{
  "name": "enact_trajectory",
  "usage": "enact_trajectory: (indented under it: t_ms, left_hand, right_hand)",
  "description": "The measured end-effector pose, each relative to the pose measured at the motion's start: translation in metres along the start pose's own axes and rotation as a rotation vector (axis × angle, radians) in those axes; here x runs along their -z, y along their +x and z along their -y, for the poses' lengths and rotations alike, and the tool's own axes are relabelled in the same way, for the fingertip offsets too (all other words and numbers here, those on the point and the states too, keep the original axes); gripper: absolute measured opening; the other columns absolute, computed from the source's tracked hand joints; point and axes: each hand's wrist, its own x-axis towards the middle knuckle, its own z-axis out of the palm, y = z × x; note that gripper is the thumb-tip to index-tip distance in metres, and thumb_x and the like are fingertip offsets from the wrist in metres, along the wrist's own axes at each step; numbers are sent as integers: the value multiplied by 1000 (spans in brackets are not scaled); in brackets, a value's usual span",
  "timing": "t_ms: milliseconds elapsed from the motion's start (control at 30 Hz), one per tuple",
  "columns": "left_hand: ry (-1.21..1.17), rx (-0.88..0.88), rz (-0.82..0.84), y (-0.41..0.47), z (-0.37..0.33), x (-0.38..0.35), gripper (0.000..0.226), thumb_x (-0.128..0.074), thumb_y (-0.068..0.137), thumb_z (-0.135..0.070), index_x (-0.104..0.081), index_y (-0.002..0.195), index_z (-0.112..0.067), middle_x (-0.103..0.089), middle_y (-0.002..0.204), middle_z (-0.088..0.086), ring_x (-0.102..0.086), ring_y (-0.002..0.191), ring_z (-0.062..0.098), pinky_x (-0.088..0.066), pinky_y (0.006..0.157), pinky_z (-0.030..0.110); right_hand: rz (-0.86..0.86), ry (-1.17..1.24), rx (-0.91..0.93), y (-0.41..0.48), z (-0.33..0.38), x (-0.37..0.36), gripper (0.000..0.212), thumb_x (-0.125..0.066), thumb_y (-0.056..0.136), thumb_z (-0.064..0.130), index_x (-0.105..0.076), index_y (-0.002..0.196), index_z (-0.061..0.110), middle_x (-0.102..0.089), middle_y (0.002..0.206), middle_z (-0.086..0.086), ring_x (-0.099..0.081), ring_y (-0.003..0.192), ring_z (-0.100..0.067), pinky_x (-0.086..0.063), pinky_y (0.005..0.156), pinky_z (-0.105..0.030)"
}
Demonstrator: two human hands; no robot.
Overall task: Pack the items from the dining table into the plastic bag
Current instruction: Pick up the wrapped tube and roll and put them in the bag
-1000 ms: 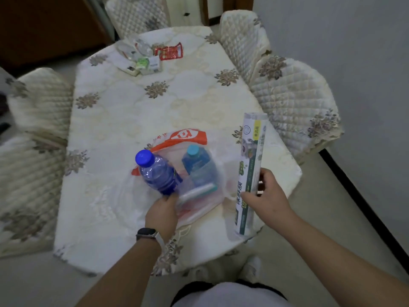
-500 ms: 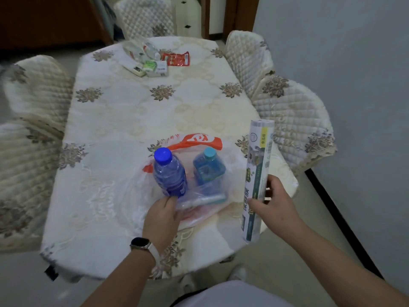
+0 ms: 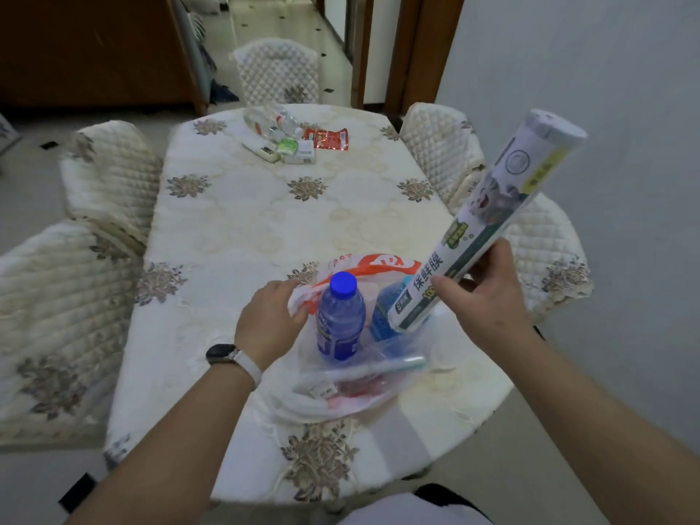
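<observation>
1. Right hand [image 3: 488, 297] is wrapped round the lower part of the cling-film roll [image 3: 488, 221], which a second ago stood upright just beside the plastic bag [image 3: 352, 377]; now it is lifted and tilted, its bottom end dipping over the bag's mouth and its top pointing away to the right.
2. Left hand [image 3: 271, 320] has shifted from the blue-capped water bottle [image 3: 341, 320] to the bag's orange-and-white rim, pinching it up on the bag's left side, apparently to hold the mouth open.
3. Inside the bag the water bottle stands upright, a smaller blue bottle [image 3: 382, 316] just right of it, and a tube-shaped item [image 3: 382, 367] lies across the near side.
4. Far beyond the bag on the tabletop [image 3: 235, 229], a red packet [image 3: 327, 138] and a cluster of small items [image 3: 282, 144] wait unpacked.
5. My guess: the roll goes in next, though its length may leave it sticking out.
</observation>
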Motion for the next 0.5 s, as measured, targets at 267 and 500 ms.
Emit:
enact_trajectory:
  t_ms: [267,500]
  left_hand:
    - [-247,211,38,34,-7,-3,15,-62,92,-32,-70,85,-23,-68,79,-5,-62,80,20,-42,67,28]
    - [-448,347,-127,61,-19,10,14,-66,91,-25,-67,77,-26,-66,72,-15,-60,72,3,-41,62,15]
  right_hand:
    - [117,-9,26,51,-3,-28,49,-78,70,20,-45,98,42,-65,100,10,-66,95,-6,-58,84,-38]
    - [545,-207,57,110,-21,-57,56,-78,74,11,-46,118,23,-65,102,17,-65,95,1,-56,87,-30]
